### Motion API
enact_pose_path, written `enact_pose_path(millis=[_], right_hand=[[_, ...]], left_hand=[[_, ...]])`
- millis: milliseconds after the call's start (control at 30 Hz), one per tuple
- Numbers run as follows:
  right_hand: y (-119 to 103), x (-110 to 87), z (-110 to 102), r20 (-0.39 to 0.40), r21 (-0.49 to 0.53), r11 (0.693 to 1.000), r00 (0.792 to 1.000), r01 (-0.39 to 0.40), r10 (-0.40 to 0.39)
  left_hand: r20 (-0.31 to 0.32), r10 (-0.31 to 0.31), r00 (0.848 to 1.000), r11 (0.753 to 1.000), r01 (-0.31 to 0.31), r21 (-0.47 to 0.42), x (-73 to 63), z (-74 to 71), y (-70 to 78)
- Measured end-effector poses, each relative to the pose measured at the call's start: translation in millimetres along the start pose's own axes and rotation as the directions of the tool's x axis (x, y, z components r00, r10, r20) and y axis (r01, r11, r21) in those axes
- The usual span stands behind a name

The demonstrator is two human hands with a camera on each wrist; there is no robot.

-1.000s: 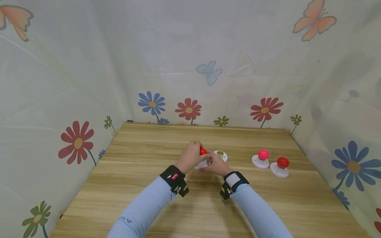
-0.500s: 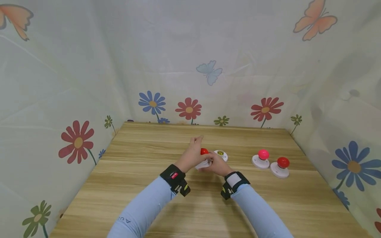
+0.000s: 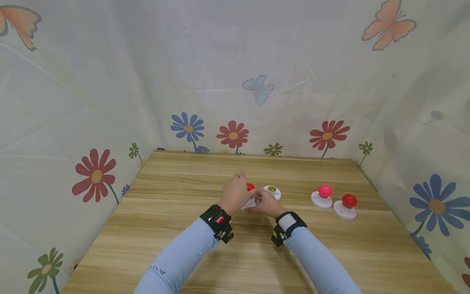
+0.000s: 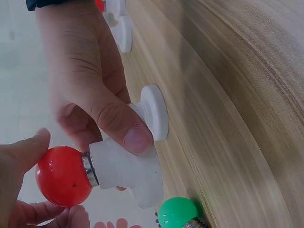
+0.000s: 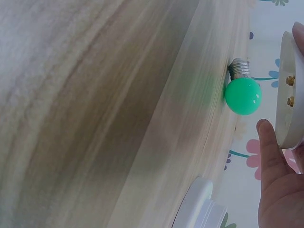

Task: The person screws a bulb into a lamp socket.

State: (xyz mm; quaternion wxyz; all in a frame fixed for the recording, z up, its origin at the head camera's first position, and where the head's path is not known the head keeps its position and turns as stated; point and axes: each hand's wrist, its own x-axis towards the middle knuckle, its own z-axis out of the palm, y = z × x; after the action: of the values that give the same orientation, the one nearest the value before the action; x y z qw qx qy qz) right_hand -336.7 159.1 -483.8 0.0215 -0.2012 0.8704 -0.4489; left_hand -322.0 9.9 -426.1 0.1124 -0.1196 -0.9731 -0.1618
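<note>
My left hand pinches a round red light bulb, thumb on one side and fingertips on the other. The bulb's metal base sits at the mouth of a white lamp socket, with a strip of metal showing. My right hand grips that socket, its thumb lying across the round base. In the right wrist view the socket's underside shows brass screws, tipped up off the table. Just beyond the hands stands another white socket with no bulb. A green bulb lies on its side, hidden in the head view.
To the right on the wood-grain table stand two white sockets with bulbs, one pink and one red. A flower-printed curtain encloses the table at the back and sides.
My left fingers loosened and spread off the red bulb half a second ago, then closed round it again with the wrist turned. My right hand has stayed in place with the socket.
</note>
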Motion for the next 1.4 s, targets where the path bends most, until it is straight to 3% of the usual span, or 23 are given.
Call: enact_pose_path(millis=[300,467,667,767,900,1067,1200,1400], right_hand=[[3.3,1.5,-1.0,0.005,-0.041,0.999,1.0,0.009,-0.008],[4.5,0.6,-3.8,-0.008,-0.059,0.998,1.0,0.017,-0.017],[5.0,-0.1,-4.7,0.005,-0.066,0.997,1.0,0.029,-0.029],[4.8,-0.6,-5.2,0.004,-0.061,0.997,0.999,0.044,-0.044],[6.0,0.3,-4.4,0.009,-0.032,0.998,0.998,0.058,-0.057],[6.6,1.7,-2.4,0.01,-0.002,1.0,1.0,0.022,-0.022],[6.5,1.4,-0.8,0.006,-0.004,1.0,1.0,0.009,-0.009],[8.5,0.8,0.5,-0.003,-0.025,0.999,0.999,0.036,-0.036]], left_hand=[[0.068,0.048,0.997,0.995,-0.042,-0.094,2.4,-2.9,1.7],[0.153,0.108,0.982,0.979,-0.078,-0.19,6.1,-5.2,3.5],[0.231,0.12,0.966,0.972,-0.067,-0.227,7.7,-9.8,5.8],[0.209,0.136,0.968,0.96,-0.077,-0.268,8.3,-10.6,5.3],[0.127,0.118,0.985,0.949,-0.075,-0.305,7.2,-9.6,5.4],[0.038,0.066,0.997,0.982,-0.058,-0.179,1.7,-5.9,5.2],[0.014,0.078,0.997,0.995,-0.077,-0.064,0.0,-1.3,2.1],[0.019,0.096,0.995,0.993,-0.094,-0.064,0.4,-1.4,0.9]])
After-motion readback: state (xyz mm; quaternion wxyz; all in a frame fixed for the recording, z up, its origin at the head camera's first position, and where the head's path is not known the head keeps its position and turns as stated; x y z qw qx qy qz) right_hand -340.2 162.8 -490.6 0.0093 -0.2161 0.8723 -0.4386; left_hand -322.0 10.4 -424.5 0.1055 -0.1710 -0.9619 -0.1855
